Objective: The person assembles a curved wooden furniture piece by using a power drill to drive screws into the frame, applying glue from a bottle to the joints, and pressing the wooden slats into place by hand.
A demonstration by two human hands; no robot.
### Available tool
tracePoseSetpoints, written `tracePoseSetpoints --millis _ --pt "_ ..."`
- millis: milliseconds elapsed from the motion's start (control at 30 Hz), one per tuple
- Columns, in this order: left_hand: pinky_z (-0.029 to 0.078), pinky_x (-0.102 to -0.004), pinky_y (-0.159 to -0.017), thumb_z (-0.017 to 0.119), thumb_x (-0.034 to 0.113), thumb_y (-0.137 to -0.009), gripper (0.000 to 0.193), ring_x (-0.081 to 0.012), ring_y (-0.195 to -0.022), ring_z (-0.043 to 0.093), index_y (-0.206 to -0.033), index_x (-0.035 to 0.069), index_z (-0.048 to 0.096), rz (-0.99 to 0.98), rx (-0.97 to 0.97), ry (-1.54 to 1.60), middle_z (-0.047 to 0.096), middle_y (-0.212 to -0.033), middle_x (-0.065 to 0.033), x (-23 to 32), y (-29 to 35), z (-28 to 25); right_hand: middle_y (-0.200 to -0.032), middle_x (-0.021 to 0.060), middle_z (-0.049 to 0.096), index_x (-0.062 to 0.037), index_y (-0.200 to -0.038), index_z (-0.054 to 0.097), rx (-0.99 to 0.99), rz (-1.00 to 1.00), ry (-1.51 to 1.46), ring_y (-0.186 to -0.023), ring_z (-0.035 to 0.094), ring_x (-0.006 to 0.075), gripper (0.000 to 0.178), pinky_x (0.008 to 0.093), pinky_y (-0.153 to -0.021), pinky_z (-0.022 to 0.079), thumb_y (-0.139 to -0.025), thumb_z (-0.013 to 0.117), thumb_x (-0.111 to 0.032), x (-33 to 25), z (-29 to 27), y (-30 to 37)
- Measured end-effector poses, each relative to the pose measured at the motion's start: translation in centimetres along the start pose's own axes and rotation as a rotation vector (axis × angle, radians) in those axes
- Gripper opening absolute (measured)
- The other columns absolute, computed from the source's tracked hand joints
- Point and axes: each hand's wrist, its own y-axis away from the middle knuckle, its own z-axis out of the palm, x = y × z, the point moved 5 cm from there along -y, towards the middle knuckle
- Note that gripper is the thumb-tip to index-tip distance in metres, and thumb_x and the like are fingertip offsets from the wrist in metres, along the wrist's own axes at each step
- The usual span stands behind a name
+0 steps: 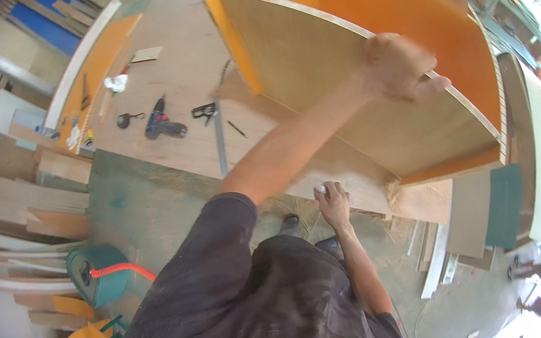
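An orange-lined wooden cabinet carcass with open compartments lies on the worktable. Across its near panel reaches my left arm, and my left hand is at the panel's pale upper edge. Its fingers look curled but are blurred, so anything inside them is hidden. Lower down, beside the table's near edge, my right hand is closed around a small white thing with a rounded end; most of it is covered by the fingers.
On the table lie a cordless drill, a tape measure, a black clamp-like tool, and a metal ruler. A green machine with an orange hose stands at left. Boards lean and stack on both sides.
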Motion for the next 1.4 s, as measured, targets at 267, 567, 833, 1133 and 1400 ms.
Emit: tracePoseSetpoints --millis 267,567,833,1133,1400 --pt "0.048 -0.0368 -0.054 0.068 0.044 -0.095 0.040 -0.0256 -0.057 0.062 -0.069 0.014 0.064 0.124 0.067 0.034 0.060 -0.062 -0.0040 -1.5 0.4 -0.8 -0.108 0.0132 0.067 -0.0106 -0.109 0.066 0.063 0.039 0.008 -0.107 0.064 0.0338 0.023 0.0511 -0.095 0.045 -0.092 0.068 -0.026 0.2 -0.1 1.3" --pt "0.041 -0.0382 -0.054 0.061 0.046 -0.100 0.048 -0.0264 -0.054 0.053 -0.068 0.010 0.057 0.145 -0.046 0.019 0.052 -0.061 -0.0068 -5.6 1.3 -4.1 -0.107 0.0111 0.065 -0.0122 -0.110 0.064 0.149 0.043 0.107 -0.104 0.065 0.0322 0.022 0.0501 -0.092 0.045 -0.094 0.066 -0.028 -1.9 1.5 1.1" --pt "0.043 -0.0460 -0.061 0.069 0.031 -0.095 0.036 -0.0372 -0.067 0.057 -0.074 0.004 0.057 0.232 -0.011 0.145 0.056 -0.071 -0.0173 -6.4 1.0 -3.0 -0.111 0.0079 0.067 -0.0178 -0.109 0.070 -0.063 0.102 0.163 -0.107 0.065 0.0281 0.022 0.0507 -0.093 0.046 -0.094 0.060 -0.029 0.8 5.8 1.2" --pt "0.040 -0.0440 -0.064 0.061 0.031 -0.100 0.040 -0.0296 -0.067 0.048 -0.073 0.003 0.051 -0.210 -0.114 0.138 0.048 -0.068 -0.0134 -8.4 2.5 -3.6 -0.104 0.0070 0.063 -0.0147 -0.116 0.063 0.114 0.081 0.258 -0.101 0.064 0.0264 0.030 0.0428 -0.087 0.045 -0.093 0.067 -0.034 -1.3 2.4 2.4" --pt "0.047 -0.0443 -0.077 0.053 0.038 -0.104 0.042 -0.0323 -0.079 0.060 -0.083 0.003 0.064 -0.387 -0.264 0.092 0.062 -0.074 -0.0136 -0.8 0.0 -2.2 -0.106 0.0069 0.064 -0.0114 -0.114 0.066 0.210 0.139 0.313 -0.102 0.065 0.0277 0.030 0.0410 -0.087 0.048 -0.095 0.065 -0.035 -2.8 3.5 0.8"
